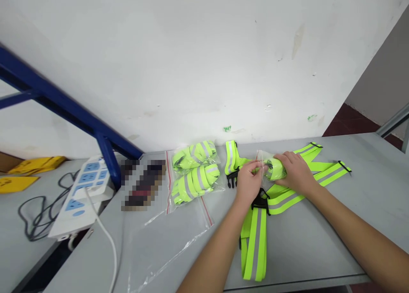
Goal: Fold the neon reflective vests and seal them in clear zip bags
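Note:
A small clear zip bag (261,157) with a rolled neon-yellow reflective strap (276,169) inside is between my hands. The fingers of my left hand (249,180) pinch the bag near its open-looking end. My right hand (295,172) is wrapped round the rolled strap from the right side. Under both hands lies a loose reflective harness (258,242) with grey stripes and black buckles (261,201). Its straps spread to the right and toward the front edge. Left of my hands, two bagged rolled straps (196,184) rest on the grey table.
Clear plastic bags (179,242) lie flat at the front left. A white power strip (81,195) with a white cable (107,233) stands beside a blue metal frame (70,107). Yellow pieces (38,165) are at far left. A white wall (204,71) backs the table.

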The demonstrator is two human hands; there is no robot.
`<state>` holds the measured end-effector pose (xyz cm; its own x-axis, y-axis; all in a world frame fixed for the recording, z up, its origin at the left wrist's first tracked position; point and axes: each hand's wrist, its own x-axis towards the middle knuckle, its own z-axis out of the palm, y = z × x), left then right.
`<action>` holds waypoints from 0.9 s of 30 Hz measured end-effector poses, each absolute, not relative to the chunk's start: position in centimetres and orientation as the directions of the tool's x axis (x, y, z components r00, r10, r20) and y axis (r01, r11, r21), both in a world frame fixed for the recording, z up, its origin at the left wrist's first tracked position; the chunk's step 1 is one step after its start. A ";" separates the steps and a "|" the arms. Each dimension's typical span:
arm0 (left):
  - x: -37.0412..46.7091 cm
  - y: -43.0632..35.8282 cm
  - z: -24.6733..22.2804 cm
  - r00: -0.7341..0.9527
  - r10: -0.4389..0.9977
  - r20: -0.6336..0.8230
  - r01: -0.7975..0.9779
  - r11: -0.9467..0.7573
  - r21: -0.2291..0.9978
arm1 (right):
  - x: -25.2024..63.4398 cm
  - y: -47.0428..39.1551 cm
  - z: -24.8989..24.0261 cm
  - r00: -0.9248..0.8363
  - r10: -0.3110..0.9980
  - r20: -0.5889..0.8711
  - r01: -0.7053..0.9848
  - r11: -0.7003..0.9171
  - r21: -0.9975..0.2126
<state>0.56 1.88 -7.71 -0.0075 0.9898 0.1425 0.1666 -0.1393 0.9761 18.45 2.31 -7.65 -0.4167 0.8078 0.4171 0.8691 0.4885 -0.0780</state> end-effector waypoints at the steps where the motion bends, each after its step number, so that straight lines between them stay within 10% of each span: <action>1: 0.5 2.0 -7.8 -0.036 0.988 0.153 0.178 -0.144 0.973 | 18.3 2.3 -7.5 -0.393 0.824 0.409 0.884 0.461 -0.080; 7: 0.8 1.9 -8.0 0.015 0.985 -0.172 -0.288 0.169 0.943 | 18.4 2.4 -7.4 -0.148 0.876 0.458 0.917 0.295 -0.268; 10: 2.0 1.1 -7.3 0.162 0.980 -0.114 -0.435 0.174 0.883 | 18.0 1.8 -7.1 -0.036 0.893 0.449 0.834 0.275 -0.479; 18: 1.4 0.0 -5.5 -0.016 0.999 0.039 -0.353 -0.042 0.935 | 16.1 -0.7 -5.8 -0.297 0.910 0.290 0.404 0.395 -0.825; 27: -0.4 0.0 -4.7 0.257 0.795 0.550 0.084 -0.586 0.806 | 16.8 1.2 -7.7 -0.242 0.932 0.270 0.436 0.353 -0.828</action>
<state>-0.36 0.03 -4.68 0.2566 0.7945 0.5504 0.0836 -0.5856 0.8063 16.78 1.16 -7.69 -0.2424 0.9318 0.2702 0.4362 0.3534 -0.8275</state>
